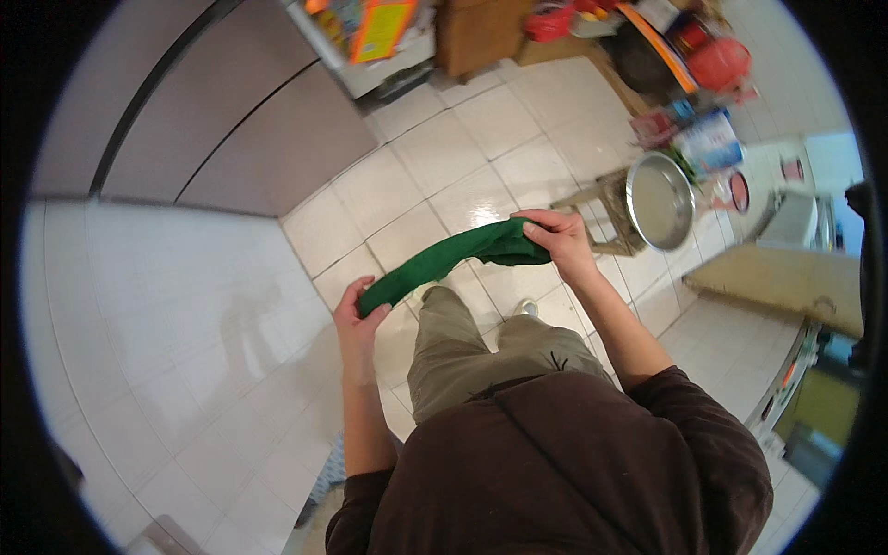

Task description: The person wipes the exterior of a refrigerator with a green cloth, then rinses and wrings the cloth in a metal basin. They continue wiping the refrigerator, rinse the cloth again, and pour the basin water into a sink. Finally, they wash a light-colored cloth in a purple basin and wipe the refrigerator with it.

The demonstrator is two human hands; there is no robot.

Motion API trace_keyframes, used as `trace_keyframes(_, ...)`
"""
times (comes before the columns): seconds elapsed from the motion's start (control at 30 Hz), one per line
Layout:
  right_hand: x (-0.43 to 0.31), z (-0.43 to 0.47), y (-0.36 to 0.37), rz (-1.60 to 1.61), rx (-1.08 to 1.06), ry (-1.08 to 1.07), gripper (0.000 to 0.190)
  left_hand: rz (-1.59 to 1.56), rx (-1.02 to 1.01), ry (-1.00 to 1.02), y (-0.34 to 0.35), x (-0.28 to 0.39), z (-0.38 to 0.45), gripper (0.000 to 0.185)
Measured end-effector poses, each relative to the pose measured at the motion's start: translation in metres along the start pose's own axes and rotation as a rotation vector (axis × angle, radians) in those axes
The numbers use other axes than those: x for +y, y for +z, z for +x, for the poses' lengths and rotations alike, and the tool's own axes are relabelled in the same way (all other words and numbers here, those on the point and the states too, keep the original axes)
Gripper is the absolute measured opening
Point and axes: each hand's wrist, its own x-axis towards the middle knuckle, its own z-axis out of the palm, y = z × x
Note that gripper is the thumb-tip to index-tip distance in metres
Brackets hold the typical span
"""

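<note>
A folded green cloth (451, 257) is stretched between my two hands, above the tiled floor and in front of my legs. My left hand (357, 312) grips its narrow left end between thumb and fingers. At the other end, my right hand (558, 239) pinches the cloth, where it is bunched and hangs in loose folds. The cloth arches slightly upward in the middle, and its right end lies higher in the view than its left.
A metal basin (660, 201) rests on a wooden stool (614, 215) at the right. Grey cabinet-like panels (277, 139) rise at the upper left, beside a white tiled wall (173, 333). A brown wooden piece (479, 35) and a red bag (720, 64) are farther off.
</note>
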Motion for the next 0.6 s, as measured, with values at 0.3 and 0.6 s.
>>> trace_keyframes(0.3, 0.001, -0.177, -0.218, 0.042, 0.398, -0.212, 0.018, 0.287, -0.492, 0.173, 0.254, -0.011, -0.074, 0.006)
trace_keyframes(0.6, -0.026, -0.222, -0.362, 0.045, 0.801, -0.428, 0.013, 0.034, -0.843, 0.017, 0.445, 0.027, -0.082, 0.041)
